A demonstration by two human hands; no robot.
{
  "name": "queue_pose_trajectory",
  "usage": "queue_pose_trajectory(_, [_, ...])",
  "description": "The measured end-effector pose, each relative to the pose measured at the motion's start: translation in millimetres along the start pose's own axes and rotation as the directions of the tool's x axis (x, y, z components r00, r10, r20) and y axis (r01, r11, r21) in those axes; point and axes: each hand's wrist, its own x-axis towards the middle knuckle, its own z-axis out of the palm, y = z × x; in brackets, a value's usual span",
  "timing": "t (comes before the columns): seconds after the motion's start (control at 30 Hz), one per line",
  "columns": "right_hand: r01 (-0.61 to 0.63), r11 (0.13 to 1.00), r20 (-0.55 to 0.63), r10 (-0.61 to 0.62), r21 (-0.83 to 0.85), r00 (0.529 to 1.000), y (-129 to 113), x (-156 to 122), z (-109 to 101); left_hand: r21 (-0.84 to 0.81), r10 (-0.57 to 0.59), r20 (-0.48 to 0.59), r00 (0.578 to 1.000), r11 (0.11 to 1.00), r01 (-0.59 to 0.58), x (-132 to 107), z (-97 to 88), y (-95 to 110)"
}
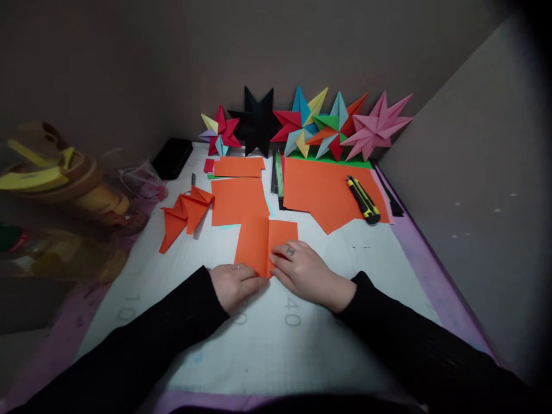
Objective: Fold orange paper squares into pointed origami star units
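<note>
An orange paper sheet with an upright crease down its middle lies before me, its left part raised somewhat at the crease. My left hand is closed at the sheet's lower left edge, fingertips together near the bottom of the crease. On the right part, my right hand has bent fingers and thumb gathered on the paper beside the crease. Exact fingertip contact is partly hidden. Folded orange paper pieces stand to the left. Behind the sheet lies another orange paper rectangle.
A yellow-black box cutter lies on a large orange sheet. Several folded paper stars, including a black star and a pink star, lean on the back wall. A dark phone and a brown cup are left.
</note>
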Motion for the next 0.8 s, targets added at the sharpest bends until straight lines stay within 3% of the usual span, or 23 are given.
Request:
queue_pose_trajectory(0.27, [-0.002, 1.0, -0.001, 0.002, -0.031, 1.0, 1, -2, 2, 0.122, 0.027, 0.002, 1.0, 0.992, -0.027, 5, 18.2, 8])
queue_pose_trajectory(0.6, [0.019, 1.0, -0.011, -0.019, -0.015, 1.0, 3, -4, 2, 0.151, 0.035, 0.019, 0.999, 0.988, -0.037, 6, 19.5, 9])
queue_pose_trajectory(0.8, [-0.191, 0.959, -0.07, 0.21, 0.208, 0.975, 3, 0, 7, 0.139, 0.047, -0.002, 0.999, 0.989, -0.047, 5, 14.6, 9])
